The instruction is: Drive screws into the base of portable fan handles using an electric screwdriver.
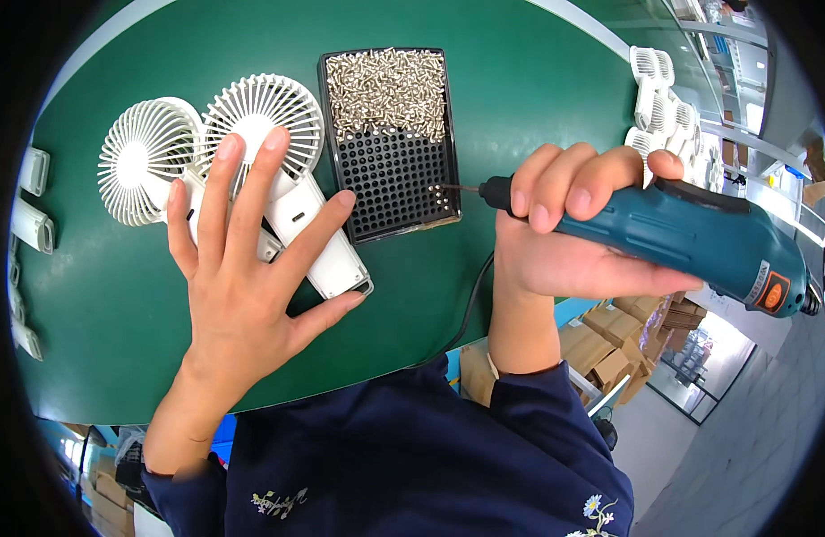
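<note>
My right hand (591,215) is wrapped round a teal electric screwdriver (681,231), held nearly level. Its thin bit points left, with the tip at a few screws (440,199) standing in the lower right holes of a black screw tray (376,183). Loose silver screws (385,89) heap over the tray's far part. Spread out, my left hand (247,259) lies over two white handheld fans, its fingers resting on them. The right fan (316,237) angles toward me; the left fan (135,161) is partly covered by the hand.
Everything lies on a green table (412,304). More white fans (663,112) are piled at its right edge, and several white fan parts (34,224) line the left. A black cord (473,304) runs off the near edge. Cardboard boxes (609,349) stand below on the right.
</note>
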`<state>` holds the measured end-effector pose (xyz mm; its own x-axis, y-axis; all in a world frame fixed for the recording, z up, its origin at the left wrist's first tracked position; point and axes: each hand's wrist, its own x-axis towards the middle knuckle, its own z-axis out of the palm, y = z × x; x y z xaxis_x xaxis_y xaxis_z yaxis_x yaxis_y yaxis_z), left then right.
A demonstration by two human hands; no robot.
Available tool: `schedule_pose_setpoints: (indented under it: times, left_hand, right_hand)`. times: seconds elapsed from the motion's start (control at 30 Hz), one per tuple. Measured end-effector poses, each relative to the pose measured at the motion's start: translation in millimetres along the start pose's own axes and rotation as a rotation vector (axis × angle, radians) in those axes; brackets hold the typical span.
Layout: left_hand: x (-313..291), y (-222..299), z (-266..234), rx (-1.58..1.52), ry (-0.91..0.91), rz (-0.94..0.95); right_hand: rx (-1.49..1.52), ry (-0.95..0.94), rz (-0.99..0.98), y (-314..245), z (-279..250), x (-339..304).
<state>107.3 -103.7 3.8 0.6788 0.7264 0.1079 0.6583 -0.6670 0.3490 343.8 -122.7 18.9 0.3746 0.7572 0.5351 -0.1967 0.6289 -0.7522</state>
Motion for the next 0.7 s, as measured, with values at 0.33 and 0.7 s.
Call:
schedule_pose_setpoints:
  times: [0.33,0.7]
  left_hand:
    - [-0.9,-0.8,-0.1,0.002,0.0,0.0]
    - [-3.6,1.0,1.0,0.01,0.003,-0.001]
  right_hand:
    - [0.083,0.093,-0.001,-0.1,4.4,-0.6]
    - [0.056,0.113,-0.008,-1.2,3.8,-4.8]
